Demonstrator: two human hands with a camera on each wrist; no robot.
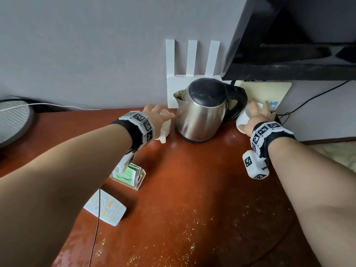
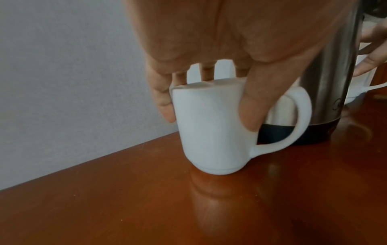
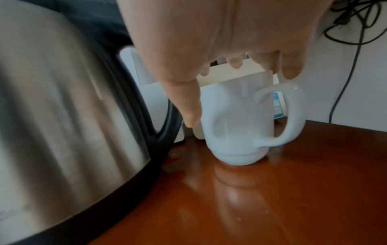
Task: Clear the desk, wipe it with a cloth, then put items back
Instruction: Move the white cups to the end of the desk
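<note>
A steel kettle [image 1: 202, 110] with a black lid stands at the back of the reddish wooden desk [image 1: 192, 180]. Left of it is a white mug [image 2: 211, 131] standing on the desk. My left hand [image 2: 207, 119] grips that mug from above, thumb on the near side and fingers round the rim. Right of the kettle stands a second white mug [image 3: 236, 132], handle toward me. My right hand [image 3: 238, 97] hovers over this mug with spread fingers, the thumb hanging down beside its left wall. In the head view both hands [image 1: 156, 112] [image 1: 257, 112] flank the kettle.
A white router [image 1: 190, 60] and a cream box [image 1: 265, 93] lean on the wall behind the kettle. A black TV [image 1: 289, 35] overhangs at right, with cables [image 1: 308, 101] below. Near me lie a clear holder of green sachets [image 1: 129, 175], a white remote [image 1: 106, 209] and yellow crumbs [image 1: 192, 228].
</note>
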